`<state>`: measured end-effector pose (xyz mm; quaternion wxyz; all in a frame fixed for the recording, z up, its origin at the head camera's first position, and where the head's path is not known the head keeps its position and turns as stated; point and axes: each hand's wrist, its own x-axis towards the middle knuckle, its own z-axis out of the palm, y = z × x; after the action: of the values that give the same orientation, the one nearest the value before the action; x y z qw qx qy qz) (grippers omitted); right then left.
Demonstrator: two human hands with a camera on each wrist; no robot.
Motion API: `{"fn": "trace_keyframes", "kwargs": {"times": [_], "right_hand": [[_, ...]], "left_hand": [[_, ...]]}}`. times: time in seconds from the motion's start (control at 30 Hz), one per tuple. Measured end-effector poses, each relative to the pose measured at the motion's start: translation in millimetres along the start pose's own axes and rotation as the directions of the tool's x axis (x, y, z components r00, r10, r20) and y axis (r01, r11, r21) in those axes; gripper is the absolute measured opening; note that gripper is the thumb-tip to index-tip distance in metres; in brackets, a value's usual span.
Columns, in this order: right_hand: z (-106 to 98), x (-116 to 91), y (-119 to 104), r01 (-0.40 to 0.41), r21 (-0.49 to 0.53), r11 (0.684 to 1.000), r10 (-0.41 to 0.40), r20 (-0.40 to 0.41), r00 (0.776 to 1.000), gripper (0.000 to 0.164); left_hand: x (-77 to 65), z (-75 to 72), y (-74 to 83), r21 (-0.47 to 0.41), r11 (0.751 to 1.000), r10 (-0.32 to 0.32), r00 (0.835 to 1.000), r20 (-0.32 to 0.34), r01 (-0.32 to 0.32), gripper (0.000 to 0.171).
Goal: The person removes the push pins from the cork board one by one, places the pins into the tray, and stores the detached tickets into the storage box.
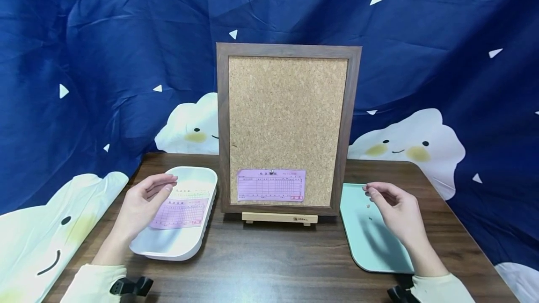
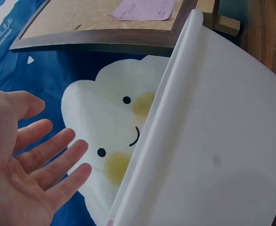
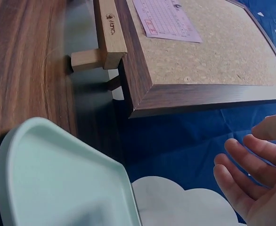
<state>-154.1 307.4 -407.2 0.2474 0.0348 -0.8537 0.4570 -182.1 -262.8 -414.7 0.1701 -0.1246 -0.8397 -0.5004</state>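
My left hand [image 1: 145, 202] hovers above the white tray [image 1: 141, 246], its fingers loosely bent and holding nothing; the left wrist view shows those fingers [image 2: 62, 157] spread apart. Inside that tray lie a pink printed slip [image 1: 178, 214] and a paler slip [image 1: 189, 193] partly under it. Over the mint-green tray [image 1: 362, 251] is my right hand [image 1: 397, 212], fingers relaxed, with nothing visible between them in the right wrist view. Tiny objects [image 1: 368, 206], too small to identify, lie in the green tray. A purple printed slip [image 1: 271, 188] is fixed low on the cork board [image 1: 288, 111] by a small pin [image 1: 271, 172].
The brown-framed board leans on a small wooden easel [image 1: 280, 218] between the two trays. Everything stands on a dark wooden table [image 1: 269, 265]. Behind it hangs a blue cloth [image 1: 286, 8] with white clouds and triangles.
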Motion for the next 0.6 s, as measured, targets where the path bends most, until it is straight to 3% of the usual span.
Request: {"fn": "trace_keyframes", "kwargs": {"times": [0.6], "right_hand": [[9, 0, -16, 0.037, 0.046, 0.998, -0.038, 0.015, 0.999, 0.016]], "left_hand": [[5.6, 13.3, 8.1, -0.050, 0.999, -0.008, 0.998, 0.065, 0.012, 0.029]]}}
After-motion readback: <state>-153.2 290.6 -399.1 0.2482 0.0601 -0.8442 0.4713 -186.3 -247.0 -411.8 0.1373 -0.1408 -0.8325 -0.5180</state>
